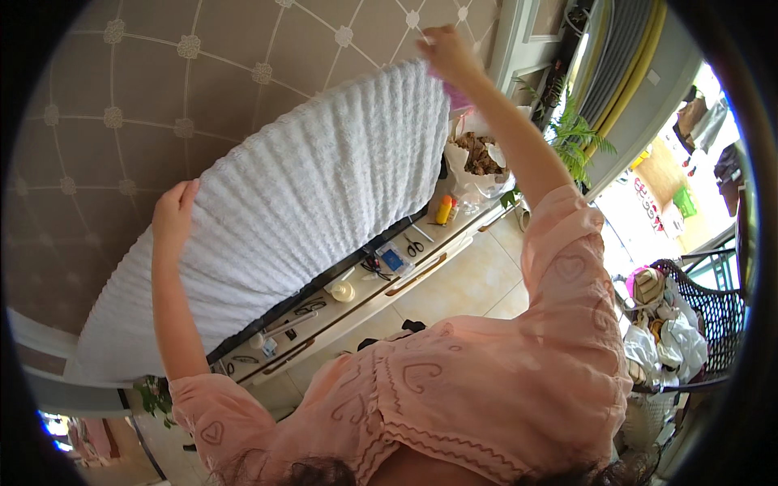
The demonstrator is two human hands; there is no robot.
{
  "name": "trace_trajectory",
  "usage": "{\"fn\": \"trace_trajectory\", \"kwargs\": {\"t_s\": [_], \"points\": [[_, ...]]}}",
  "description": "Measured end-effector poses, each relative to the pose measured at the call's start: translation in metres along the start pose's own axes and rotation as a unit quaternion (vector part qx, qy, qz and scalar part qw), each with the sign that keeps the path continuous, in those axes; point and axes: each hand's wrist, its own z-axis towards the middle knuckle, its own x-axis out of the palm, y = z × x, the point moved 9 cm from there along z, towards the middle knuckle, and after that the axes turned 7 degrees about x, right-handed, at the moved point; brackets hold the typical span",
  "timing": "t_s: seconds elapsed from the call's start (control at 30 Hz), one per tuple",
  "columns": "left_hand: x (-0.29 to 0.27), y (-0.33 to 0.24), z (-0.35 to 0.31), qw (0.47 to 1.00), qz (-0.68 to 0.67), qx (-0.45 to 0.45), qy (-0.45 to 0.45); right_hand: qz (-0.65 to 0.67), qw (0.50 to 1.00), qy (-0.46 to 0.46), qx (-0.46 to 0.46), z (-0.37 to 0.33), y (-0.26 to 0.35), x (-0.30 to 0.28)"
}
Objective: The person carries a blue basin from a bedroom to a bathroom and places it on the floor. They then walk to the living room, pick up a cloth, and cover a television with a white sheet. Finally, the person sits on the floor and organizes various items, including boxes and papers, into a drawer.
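Note:
A white ribbed cloth cover [324, 170] hangs over a wide flat panel, whose dark lower edge shows below it; the rest of the panel is hidden. At the cover's upper edge, toward the left, my left hand [173, 217] is closed with its fingers pressed together on the cloth. My right arm reaches far up to the cover's upper right corner. There my right hand [450, 55] is closed, its fingers curled at the corner of the cloth. Something pink-purple [458, 97] shows just below my right wrist.
Under the panel, a long cabinet [389, 296] carries scissors [414, 245], a yellow bottle [443, 210], a cream round container [343, 291] and cables. A white bag [478, 182] with brown contents stands at its right end beside a green plant [571, 142]. A loaded wicker chair [713, 316] is at right.

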Motion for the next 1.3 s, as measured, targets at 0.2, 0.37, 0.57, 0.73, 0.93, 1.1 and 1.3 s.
{"fn": "trace_trajectory", "kwargs": {"t_s": [0.2, 0.37, 0.57, 0.73, 0.93, 1.1, 1.3], "points": [[-0.017, 0.038, -0.01, 0.989, -0.036, 0.02, -0.144, 0.056, 0.981, 0.135, 0.125, 0.02, -0.1, 0.052], [-0.037, 0.015, -0.027, 0.956, -0.02, 0.006, -0.292, 0.199, 0.976, -0.023, 0.088, 0.026, -0.12, 0.046], [-0.021, -0.028, -0.05, 0.973, -0.037, 0.131, -0.184, 0.12, 0.992, 0.014, 0.045, 0.024, -0.102, 0.017], [-0.014, -0.03, -0.044, 0.966, -0.025, 0.166, -0.198, 0.062, 0.991, 0.114, 0.024, 0.036, -0.157, 0.079], [-0.024, 0.0, -0.002, 0.993, 0.017, 0.004, -0.116, 0.181, 0.981, -0.065, -0.014, 0.02, -0.084, 0.003], [0.019, 0.051, 0.017, 0.952, 0.022, -0.247, 0.177, 0.251, 0.947, 0.124, -0.156, 0.006, 0.055, 0.025], [0.037, 0.045, 0.011, 0.92, 0.01, -0.26, 0.292, 0.137, 0.916, 0.317, -0.201, -0.026, 0.144, 0.03]]}}
